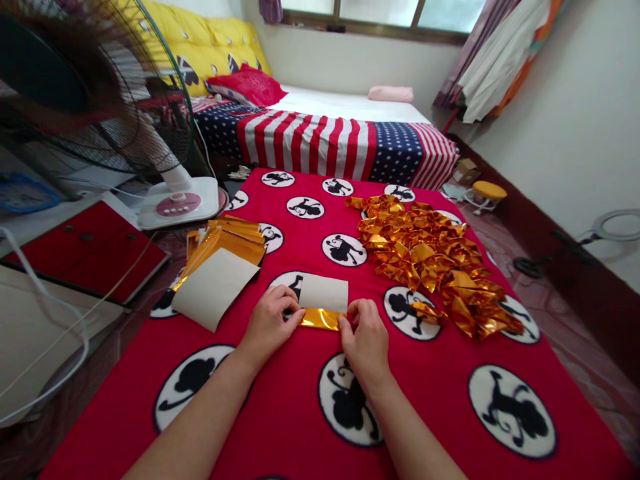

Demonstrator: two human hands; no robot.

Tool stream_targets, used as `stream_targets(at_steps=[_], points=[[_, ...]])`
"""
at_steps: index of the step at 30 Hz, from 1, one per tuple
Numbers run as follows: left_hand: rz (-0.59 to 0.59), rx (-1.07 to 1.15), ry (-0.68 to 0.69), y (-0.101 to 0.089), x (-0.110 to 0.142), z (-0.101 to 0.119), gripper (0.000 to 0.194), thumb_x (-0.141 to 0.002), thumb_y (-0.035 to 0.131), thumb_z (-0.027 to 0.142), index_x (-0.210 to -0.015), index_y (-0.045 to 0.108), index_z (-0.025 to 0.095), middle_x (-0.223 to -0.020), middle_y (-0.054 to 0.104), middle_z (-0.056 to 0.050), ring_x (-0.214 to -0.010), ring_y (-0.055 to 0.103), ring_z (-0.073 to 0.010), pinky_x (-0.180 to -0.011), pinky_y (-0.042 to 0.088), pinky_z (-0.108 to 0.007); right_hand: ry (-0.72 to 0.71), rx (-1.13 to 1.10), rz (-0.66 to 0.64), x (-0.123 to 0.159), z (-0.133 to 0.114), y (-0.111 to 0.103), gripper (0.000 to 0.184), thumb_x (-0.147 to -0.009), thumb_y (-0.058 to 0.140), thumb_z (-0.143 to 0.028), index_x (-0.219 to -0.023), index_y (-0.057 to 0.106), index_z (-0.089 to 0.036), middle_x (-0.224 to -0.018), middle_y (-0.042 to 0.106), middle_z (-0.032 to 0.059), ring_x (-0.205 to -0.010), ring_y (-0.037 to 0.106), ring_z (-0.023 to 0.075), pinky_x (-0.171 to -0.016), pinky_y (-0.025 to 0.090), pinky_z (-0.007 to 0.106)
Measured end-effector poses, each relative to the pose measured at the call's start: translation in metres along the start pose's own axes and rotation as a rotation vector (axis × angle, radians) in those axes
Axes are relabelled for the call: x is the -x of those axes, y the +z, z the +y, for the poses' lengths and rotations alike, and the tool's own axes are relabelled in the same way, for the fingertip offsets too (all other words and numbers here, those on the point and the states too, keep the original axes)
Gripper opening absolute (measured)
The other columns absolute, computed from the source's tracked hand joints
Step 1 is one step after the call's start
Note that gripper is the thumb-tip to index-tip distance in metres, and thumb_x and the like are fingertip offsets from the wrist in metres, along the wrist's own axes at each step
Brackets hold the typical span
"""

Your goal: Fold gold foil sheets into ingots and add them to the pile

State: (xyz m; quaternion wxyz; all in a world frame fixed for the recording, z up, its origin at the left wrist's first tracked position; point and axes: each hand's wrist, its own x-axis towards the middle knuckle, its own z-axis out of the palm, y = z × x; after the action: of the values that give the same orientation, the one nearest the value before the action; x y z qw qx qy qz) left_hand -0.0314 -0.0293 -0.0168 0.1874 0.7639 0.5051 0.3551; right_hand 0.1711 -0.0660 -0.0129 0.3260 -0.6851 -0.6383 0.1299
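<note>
A sheet of gold foil paper (pixel 324 291) lies pale side up on the red cloth, its near edge folded over into a shiny gold strip. My left hand (pixel 273 319) pinches the left end of that fold between thumb and fingers. At the right end, my right hand (pixel 365 335) grips the same fold with curled fingers. Left of my hands is a stack of gold foil sheets (pixel 227 243), with one pale sheet (pixel 216 287) turned face down at its front. A heap of folded gold foil pieces (pixel 425 247) spreads over the cloth to the right.
The red cloth (pixel 430 407) with white monkey circles covers the table. A fan (pixel 177 203) stands at the left by a red panel (pixel 83 247). Behind is a bed with a striped, starred cover (pixel 320 143). A yellow stool (pixel 489 191) is at the right.
</note>
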Motion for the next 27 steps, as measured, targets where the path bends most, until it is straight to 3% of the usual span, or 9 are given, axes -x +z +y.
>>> stream_targets(at_steps=[7, 10, 13, 19, 23, 27], points=[[-0.016, -0.043, -0.020, -0.001, 0.000, 0.003, 0.011, -0.081, 0.065, 0.016, -0.072, 0.059, 0.019, -0.088, 0.062, -0.004, -0.088, 0.057, -0.0199, -0.081, 0.047, -0.034, -0.022, -0.074, -0.040, 0.000, 0.001, -0.001, 0.010, -0.085, 0.057, -0.014, -0.081, 0.063, -0.020, -0.088, 0.057, 0.0025, -0.079, 0.055, 0.0169, -0.070, 0.041, 0.028], [-0.040, -0.082, -0.033, -0.001, 0.001, 0.005, 0.003, -0.083, 0.064, 0.018, -0.082, 0.063, 0.020, -0.090, 0.062, -0.004, -0.090, 0.056, -0.0208, -0.082, 0.046, -0.035, -0.013, -0.064, -0.048, 0.000, 0.001, -0.001, 0.010, -0.084, 0.057, -0.014, -0.081, 0.064, -0.020, -0.087, 0.057, 0.0026, -0.080, 0.056, 0.0169, -0.071, 0.041, 0.028], [-0.070, -0.089, -0.011, -0.001, 0.001, 0.005, 0.009, -0.086, 0.062, 0.020, -0.085, 0.070, 0.023, -0.094, 0.063, -0.004, -0.094, 0.056, -0.0211, -0.084, 0.046, -0.035, -0.011, -0.025, -0.054, -0.001, -0.001, -0.001, 0.010, -0.085, 0.056, -0.014, -0.081, 0.064, -0.019, -0.087, 0.057, 0.0027, -0.080, 0.056, 0.0170, -0.073, 0.041, 0.029], [-0.069, -0.146, -0.024, -0.001, -0.001, 0.010, 0.016, -0.083, 0.061, 0.018, -0.084, 0.075, 0.025, -0.095, 0.063, -0.005, -0.095, 0.056, -0.0214, -0.084, 0.046, -0.035, -0.021, 0.140, -0.042, -0.001, -0.010, 0.000, 0.016, -0.089, 0.060, -0.031, -0.081, 0.063, -0.018, -0.087, 0.057, 0.0048, -0.085, 0.056, 0.0208, -0.075, 0.038, 0.032], [-0.025, -0.224, -0.089, 0.003, -0.002, 0.022, 0.014, -0.082, 0.067, 0.035, -0.077, 0.073, 0.023, -0.091, 0.062, -0.005, -0.093, 0.057, -0.0229, -0.080, 0.045, -0.036, -0.013, 0.251, -0.025, -0.001, -0.015, 0.004, 0.024, -0.085, 0.065, -0.042, -0.082, 0.062, -0.018, -0.087, 0.057, 0.0056, -0.085, 0.056, 0.0234, -0.072, 0.036, 0.034], [0.001, -0.291, -0.139, 0.007, 0.001, 0.026, 0.022, -0.072, 0.077, 0.044, -0.078, 0.070, 0.024, -0.094, 0.062, -0.005, -0.096, 0.057, -0.0256, -0.077, 0.044, -0.037, -0.012, 0.274, -0.029, 0.000, -0.013, 0.004, 0.021, -0.084, 0.067, -0.039, -0.084, 0.061, -0.019, -0.089, 0.058, 0.0057, -0.087, 0.056, 0.0236, -0.072, 0.034, 0.033]])
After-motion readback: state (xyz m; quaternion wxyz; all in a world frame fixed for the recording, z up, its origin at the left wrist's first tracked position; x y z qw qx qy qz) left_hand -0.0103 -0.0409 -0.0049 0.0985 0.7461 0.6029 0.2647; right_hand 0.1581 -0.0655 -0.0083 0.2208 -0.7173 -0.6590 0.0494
